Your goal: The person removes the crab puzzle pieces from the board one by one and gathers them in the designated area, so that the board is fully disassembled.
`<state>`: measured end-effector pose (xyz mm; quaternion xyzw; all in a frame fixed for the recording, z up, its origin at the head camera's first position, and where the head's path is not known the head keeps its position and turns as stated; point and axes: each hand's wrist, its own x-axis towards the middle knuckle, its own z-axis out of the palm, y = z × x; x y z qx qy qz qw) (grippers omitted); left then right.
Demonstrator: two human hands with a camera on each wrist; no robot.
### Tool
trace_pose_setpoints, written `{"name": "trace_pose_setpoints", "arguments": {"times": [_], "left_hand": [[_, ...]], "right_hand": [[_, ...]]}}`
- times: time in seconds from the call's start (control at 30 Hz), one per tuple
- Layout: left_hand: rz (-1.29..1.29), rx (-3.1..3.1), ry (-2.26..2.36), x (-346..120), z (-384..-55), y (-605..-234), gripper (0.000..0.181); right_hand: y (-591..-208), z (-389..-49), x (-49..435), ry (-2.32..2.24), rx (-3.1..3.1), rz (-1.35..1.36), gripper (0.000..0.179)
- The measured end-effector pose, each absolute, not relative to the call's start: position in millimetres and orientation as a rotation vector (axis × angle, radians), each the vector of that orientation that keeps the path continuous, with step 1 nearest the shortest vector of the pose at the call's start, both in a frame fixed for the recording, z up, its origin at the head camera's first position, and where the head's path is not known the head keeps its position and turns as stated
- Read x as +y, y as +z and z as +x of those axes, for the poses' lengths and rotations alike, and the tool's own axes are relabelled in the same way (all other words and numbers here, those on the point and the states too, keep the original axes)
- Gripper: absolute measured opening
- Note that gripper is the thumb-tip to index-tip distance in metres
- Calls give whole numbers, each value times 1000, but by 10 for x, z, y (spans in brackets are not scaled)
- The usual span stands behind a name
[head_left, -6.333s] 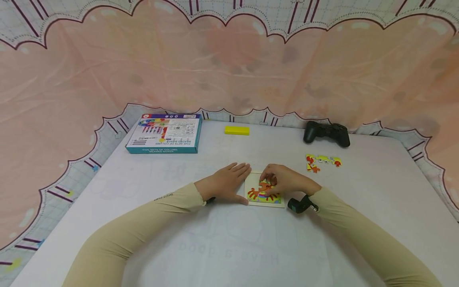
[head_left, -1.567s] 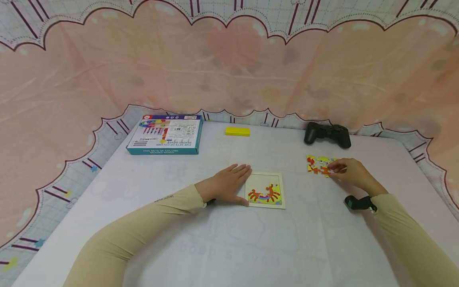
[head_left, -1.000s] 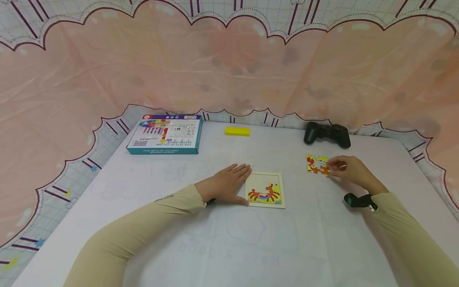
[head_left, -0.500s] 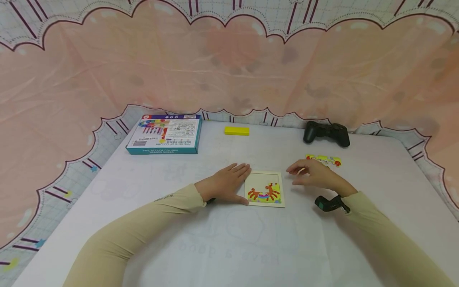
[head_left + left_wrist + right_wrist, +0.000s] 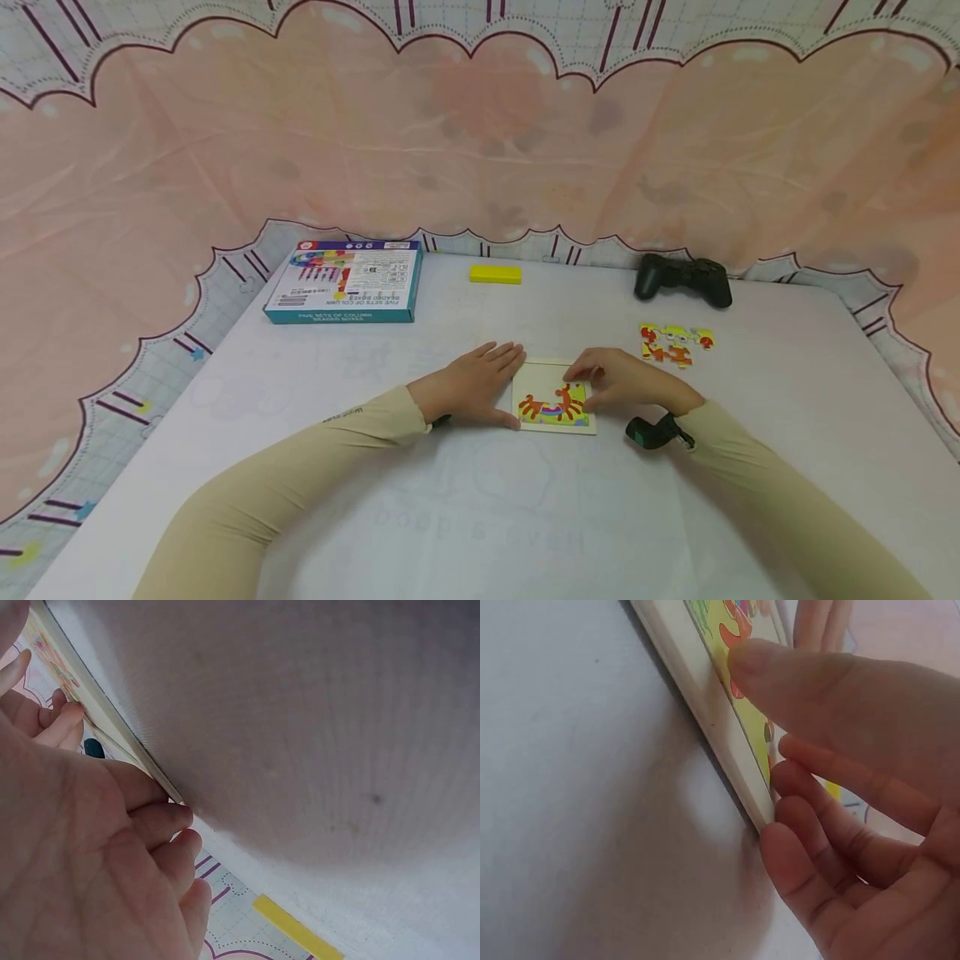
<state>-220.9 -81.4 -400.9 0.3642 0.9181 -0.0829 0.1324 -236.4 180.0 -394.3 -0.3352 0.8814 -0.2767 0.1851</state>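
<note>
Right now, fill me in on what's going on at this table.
A person is working on a framed puzzle, partly filled: orange and yellow pieces cover the lower part, and the upper left is bare. The left grip rests against the puzzle's left edge; the right grip touches its right side, with no held piece visible. Loose pieces lie on the table to the right.

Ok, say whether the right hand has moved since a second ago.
Yes: in the head view, against the unmoved black controller, the right hand has shifted left, to the puzzle board.
</note>
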Motion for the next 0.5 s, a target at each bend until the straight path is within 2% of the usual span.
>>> {"name": "trace_pose_setpoints", "arguments": {"times": [0.5], "left_hand": [[1039, 2662, -221, -809, -2203, -3998, 104]], "right_hand": [[-3919, -2353, 1733, -742, 2471, -913, 36]]}}
